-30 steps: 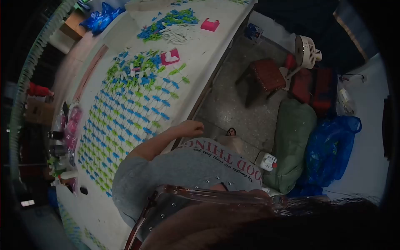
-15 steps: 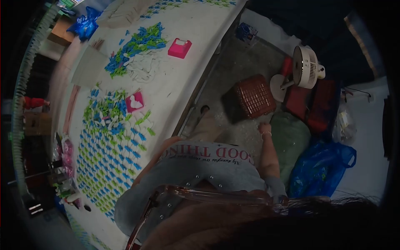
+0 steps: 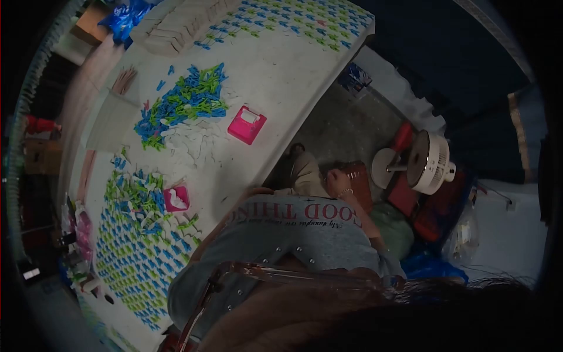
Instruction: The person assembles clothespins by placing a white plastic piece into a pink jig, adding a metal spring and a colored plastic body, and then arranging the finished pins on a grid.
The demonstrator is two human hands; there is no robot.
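Observation:
My right hand [image 3: 337, 183], with a bracelet at the wrist, is in front of my body beside a brown woven stool [image 3: 360, 186]. Its fingers look curled in, and nothing shows in them. My left hand [image 3: 261, 190] is by the table edge, partly covered by my grey shirt; its fingers are hidden. On the white table [image 3: 281, 76] lies a heap of blue and green clothespins [image 3: 190, 97], with white pieces [image 3: 196, 138] beside it. A pink holder [image 3: 247, 124] stands near the edge. Another pink holder [image 3: 176, 199] with a white piece adjoins a second clothespin pile [image 3: 126, 190].
Rows of clothespins [image 3: 141, 264] cover the table's near part, and more rows [image 3: 293, 17] its far end. White stacks [image 3: 176, 35] stand at the back. On the floor side are a fan [image 3: 427, 161], a green sack [image 3: 393, 232] and a blue bag [image 3: 437, 267].
My right hand has moved left and inward, from beside the stool to in front of my body. The view has shifted, so the table's far end with clothespin rows shows more.

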